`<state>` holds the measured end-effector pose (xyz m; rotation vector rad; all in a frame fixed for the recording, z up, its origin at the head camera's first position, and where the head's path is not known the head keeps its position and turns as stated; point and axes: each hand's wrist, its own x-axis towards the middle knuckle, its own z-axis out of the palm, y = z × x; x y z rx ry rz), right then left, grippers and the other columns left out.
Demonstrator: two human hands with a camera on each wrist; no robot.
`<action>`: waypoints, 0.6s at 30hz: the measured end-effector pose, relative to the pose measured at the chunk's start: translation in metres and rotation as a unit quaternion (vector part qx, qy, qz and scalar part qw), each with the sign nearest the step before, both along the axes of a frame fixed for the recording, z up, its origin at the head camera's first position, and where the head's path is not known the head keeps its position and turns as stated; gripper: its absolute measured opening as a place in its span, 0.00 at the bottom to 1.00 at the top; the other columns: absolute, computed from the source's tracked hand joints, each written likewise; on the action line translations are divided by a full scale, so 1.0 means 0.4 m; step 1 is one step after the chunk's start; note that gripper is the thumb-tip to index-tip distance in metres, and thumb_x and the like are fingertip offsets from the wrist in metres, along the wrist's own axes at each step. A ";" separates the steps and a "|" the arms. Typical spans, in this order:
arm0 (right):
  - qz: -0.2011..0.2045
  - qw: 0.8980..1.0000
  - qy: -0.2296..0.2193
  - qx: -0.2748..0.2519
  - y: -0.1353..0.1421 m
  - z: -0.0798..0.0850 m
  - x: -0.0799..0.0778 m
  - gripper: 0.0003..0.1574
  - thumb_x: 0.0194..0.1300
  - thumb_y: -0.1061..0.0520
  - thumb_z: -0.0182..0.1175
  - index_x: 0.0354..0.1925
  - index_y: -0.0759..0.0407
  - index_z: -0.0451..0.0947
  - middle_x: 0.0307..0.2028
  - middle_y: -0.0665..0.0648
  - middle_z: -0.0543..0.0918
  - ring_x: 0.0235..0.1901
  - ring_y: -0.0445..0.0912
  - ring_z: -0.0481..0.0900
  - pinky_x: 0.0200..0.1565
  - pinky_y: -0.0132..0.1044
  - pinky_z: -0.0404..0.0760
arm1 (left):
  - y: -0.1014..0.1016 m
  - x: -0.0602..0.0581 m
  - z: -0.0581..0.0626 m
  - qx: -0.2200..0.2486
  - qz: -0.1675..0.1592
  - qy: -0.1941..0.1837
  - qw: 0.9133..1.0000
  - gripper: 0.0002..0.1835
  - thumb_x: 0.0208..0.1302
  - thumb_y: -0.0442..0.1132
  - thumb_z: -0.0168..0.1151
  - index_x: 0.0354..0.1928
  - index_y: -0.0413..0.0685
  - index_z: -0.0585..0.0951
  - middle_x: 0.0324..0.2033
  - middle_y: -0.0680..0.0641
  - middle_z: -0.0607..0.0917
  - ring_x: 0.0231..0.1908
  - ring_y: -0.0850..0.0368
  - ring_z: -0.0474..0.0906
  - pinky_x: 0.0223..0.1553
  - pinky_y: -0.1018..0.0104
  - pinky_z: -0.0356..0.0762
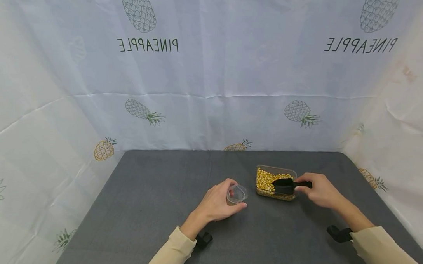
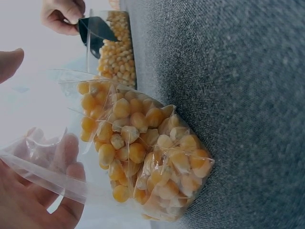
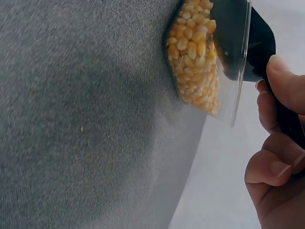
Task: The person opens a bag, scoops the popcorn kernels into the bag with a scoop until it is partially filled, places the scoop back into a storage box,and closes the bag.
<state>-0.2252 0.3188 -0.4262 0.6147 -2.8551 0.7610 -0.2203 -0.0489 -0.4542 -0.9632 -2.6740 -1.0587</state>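
My left hand (image 1: 222, 201) is curled round the top of a small clear plastic bag (image 1: 236, 195), thumb on the near side and fingers on the far side. In the left wrist view, corn kernels (image 2: 136, 138) fill the lower part of this bag, which stands on the table; its top gapes. To the right, my right hand (image 1: 320, 190) grips the handle of a black scoop (image 1: 285, 185). The scoop's blade dips into a clear rectangular container (image 1: 276, 170) of yellow corn kernels, its tip among them. Through the container's wall the right wrist view shows the blade (image 3: 231, 43).
A dark grey table (image 1: 157, 196) lies under everything. White cloth with pineapple prints (image 1: 230, 69) hangs behind it and along both sides. Black wrist straps (image 1: 203, 240) show beneath the cream sleeves (image 1: 173, 250).
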 end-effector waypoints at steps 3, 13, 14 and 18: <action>0.000 1.000 -0.006 0.002 -0.009 0.001 -0.003 0.14 0.67 0.61 0.68 0.49 0.66 0.84 0.42 0.58 0.86 0.45 0.61 0.83 0.45 0.58 0.80 | 0.000 0.001 0.000 -0.001 0.001 0.000 1.000 0.32 0.63 0.61 0.68 0.61 0.50 0.74 0.37 0.56 0.79 0.30 0.67 0.72 0.34 0.69 0.73; -0.007 0.999 -0.021 0.024 -0.046 -0.001 -0.016 0.14 0.67 0.61 0.67 0.49 0.66 0.84 0.44 0.61 0.85 0.46 0.62 0.83 0.45 0.58 0.80 | 0.000 0.000 -0.001 -0.003 0.005 -0.006 1.000 0.32 0.63 0.61 0.68 0.62 0.51 0.74 0.37 0.57 0.80 0.30 0.67 0.72 0.35 0.68 0.73; -0.007 0.999 -0.023 0.026 -0.049 -0.001 -0.017 0.14 0.67 0.61 0.67 0.50 0.66 0.84 0.45 0.61 0.85 0.47 0.63 0.82 0.45 0.59 0.80 | 0.000 0.000 -0.001 -0.004 0.005 -0.007 1.000 0.32 0.63 0.61 0.68 0.62 0.51 0.74 0.38 0.57 0.79 0.30 0.67 0.72 0.35 0.68 0.73; -0.005 0.999 -0.023 0.035 -0.062 0.001 -0.022 0.13 0.67 0.62 0.66 0.49 0.65 0.85 0.46 0.62 0.86 0.48 0.63 0.82 0.46 0.58 0.80 | -0.001 0.000 -0.001 -0.003 0.004 -0.006 1.000 0.32 0.63 0.61 0.67 0.62 0.51 0.74 0.38 0.57 0.79 0.30 0.67 0.72 0.35 0.68 0.73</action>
